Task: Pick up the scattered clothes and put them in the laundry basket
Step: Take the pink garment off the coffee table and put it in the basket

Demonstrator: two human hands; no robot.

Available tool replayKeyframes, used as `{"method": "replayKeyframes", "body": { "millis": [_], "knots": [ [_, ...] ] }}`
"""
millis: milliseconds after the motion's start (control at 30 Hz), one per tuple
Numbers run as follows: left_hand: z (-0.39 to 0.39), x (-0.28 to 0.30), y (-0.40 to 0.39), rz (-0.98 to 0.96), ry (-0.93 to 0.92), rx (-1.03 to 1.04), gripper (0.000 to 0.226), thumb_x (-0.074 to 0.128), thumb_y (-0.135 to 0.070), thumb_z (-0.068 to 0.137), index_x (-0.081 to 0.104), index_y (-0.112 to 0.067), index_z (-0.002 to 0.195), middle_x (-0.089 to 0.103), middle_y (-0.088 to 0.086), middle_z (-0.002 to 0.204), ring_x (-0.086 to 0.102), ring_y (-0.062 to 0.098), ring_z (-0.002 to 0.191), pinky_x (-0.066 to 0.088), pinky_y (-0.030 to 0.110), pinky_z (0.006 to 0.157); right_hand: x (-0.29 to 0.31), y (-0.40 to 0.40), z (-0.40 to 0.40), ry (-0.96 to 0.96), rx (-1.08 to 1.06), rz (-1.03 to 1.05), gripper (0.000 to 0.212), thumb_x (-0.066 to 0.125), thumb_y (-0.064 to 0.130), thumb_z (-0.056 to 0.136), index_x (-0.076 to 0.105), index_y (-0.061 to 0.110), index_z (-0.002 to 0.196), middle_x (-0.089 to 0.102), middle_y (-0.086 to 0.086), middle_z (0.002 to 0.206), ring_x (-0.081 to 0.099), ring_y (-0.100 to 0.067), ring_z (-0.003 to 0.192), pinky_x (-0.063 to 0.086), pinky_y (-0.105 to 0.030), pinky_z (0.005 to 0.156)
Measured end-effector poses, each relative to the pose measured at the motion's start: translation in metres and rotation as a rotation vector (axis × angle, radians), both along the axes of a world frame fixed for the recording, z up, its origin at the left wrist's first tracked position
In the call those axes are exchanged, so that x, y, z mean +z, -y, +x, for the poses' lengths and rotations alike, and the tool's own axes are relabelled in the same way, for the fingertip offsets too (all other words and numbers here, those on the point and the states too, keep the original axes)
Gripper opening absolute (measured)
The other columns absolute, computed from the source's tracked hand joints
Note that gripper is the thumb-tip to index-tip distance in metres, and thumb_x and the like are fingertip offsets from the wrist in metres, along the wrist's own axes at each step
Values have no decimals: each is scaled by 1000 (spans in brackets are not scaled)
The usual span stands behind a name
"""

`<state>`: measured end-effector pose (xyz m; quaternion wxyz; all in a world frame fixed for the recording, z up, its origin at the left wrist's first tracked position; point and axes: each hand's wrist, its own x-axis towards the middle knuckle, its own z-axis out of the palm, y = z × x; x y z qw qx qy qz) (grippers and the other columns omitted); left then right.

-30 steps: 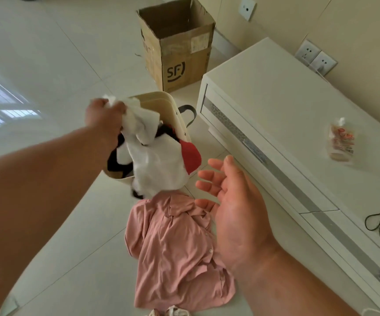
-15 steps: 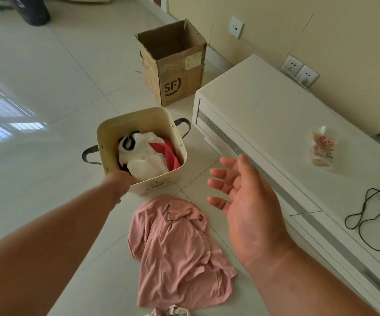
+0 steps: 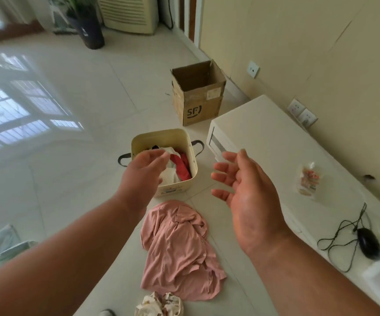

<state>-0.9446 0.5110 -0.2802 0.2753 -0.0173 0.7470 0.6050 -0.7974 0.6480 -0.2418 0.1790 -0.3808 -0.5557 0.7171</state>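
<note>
Though crumpled, pink shirt (image 3: 179, 249) flat

Lighting: we note bright daylight; window glare on the glossy white tiled floor (image 3: 36, 115). Shadows soft. Edges bowed by wide-angle lens; far corner blurred.

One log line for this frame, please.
left hand: open, empty, over basket | right hand: open, empty | pink shirt: on floor beside basket | step: shirt not yet picked up

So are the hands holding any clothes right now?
No. The left hand is open over the laundry basket, holding nothing. The right hand is open and empty too. The pink shirt lies on the floor.
</note>
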Motion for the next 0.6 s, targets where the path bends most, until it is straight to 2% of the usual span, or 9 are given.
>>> {"method": "replayKeyframes", "body": {
  "millis": [167, 267, 333, 433, 600],
  "knots": [
    [55, 141, 26, 170, -70, 115, 19, 69, -41, 100, 78, -30, 112, 82, -4, 114, 74, 16, 114, 58, 47, 100, 115, 9, 19, -89, 156, 97, 34, 48, 52, 109, 73, 32, 118, 80, 2, 112, 77, -14, 107, 60, -32, 81],
    [95, 217, 66, 236, -98, 245, 17, 66, -37, 102, 78, -30, 111, 83, -9, 112, 76, 13, 113, 58, 44, 98, 176, 23, 41, -147, 249, 110, 40, 52, 61, 101, 74, 34, 121, 81, 4, 114, 77, -15, 110, 60, -39, 87],
    [122, 266, 99, 280, -124, 350, 20, 65, -33, 103, 77, -25, 116, 83, -8, 116, 76, 14, 114, 57, 47, 102, 217, 41, 54, -186, 317, 108, 45, 55, 67, 97, 75, 36, 123, 81, 3, 118, 76, -16, 115, 60, -46, 94],
    [155, 330, 141, 356, -170, 481, 25, 64, -31, 101, 76, -20, 120, 82, -4, 119, 75, 17, 118, 54, 51, 106, 272, 77, 67, -224, 421, 93, 52, 52, 65, 88, 75, 36, 124, 82, 4, 119, 76, -14, 116, 60, -50, 100],
    [207, 407, 217, 362, -294, 610, 27, 68, -34, 99, 75, -21, 121, 82, -6, 120, 75, 16, 119, 54, 51, 107, 347, 160, 85, -330, 573, 55, 51, 53, 61, 89, 77, 32, 122, 82, 1, 121, 76, -19, 118, 59, -46, 95]
  ]
}}
